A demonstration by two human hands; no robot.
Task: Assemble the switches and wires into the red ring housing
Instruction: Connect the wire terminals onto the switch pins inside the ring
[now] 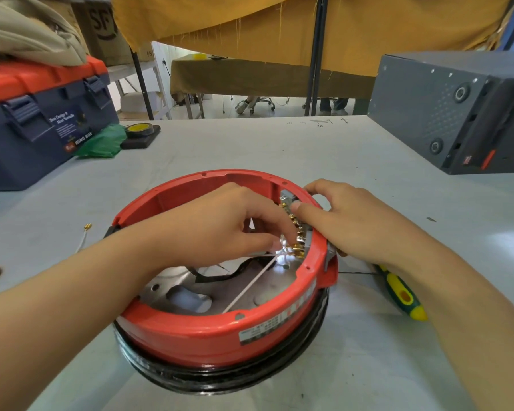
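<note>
Nearby, a "WING BOX" toolbox [42,126]; both hands, left hand [220,223] and right hand [347,218], pinch switches [294,229] inside the red ring housing [208,330].

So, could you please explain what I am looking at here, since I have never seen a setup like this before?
There is no robot here: a person works with two bare hands, and the single picture comes from a camera worn on their head, looking forward and down. On the grey table sits a red ring housing on a black base. The left hand reaches inside the ring and pinches at the white wires by the brass terminals of the switches. The right hand grips the ring's right wall, thumb pressing on the switch block. Nearby lie a green and yellow screwdriver, a blue toolbox with an orange lid, a tape roll and a dark grey box.
</note>
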